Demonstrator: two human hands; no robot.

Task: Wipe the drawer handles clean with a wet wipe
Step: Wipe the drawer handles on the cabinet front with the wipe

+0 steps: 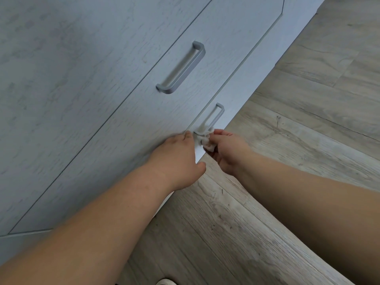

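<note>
- Here, two bare arms reach down to the bottom of a pale blue-grey cabinet point(86, 83).
- The right hand point(228, 153) holds a crumpled white wipe point(204, 138). Its fingers curl round the wipe and pinch it.
- The wipe is bunched up and pressed on the near end of the low handle point(216, 118). That end of the handle is hidden by the wipe.
- The far end of the low handle sticks out past the wipe. It is a thin grey bar bent like a staple.
- The low handle sits on the bottom drawer point(242, 95), close to the floor point(287, 130).
- The left hand point(176, 159) lies on the front of the drawer above, just beside the wipe. Its fingers look mostly straight, with the tips near the gap between the two drawers. The thumb points out toward the floor. It holds nothing that I can see.
- The two hands are very close, with the wipe between them.
- The top handle point(182, 68) is on the drawer higher up. It is the same grey shape but looks bigger. Nothing touches it.
- Thin dark lines run across the cabinet front and mark the edges of the drawers.
- The floor is made of light wood-look planks in grey and brown.
- At the very bottom edge a small white thing point(164, 281) peeks in. I cannot tell what it is.
</note>
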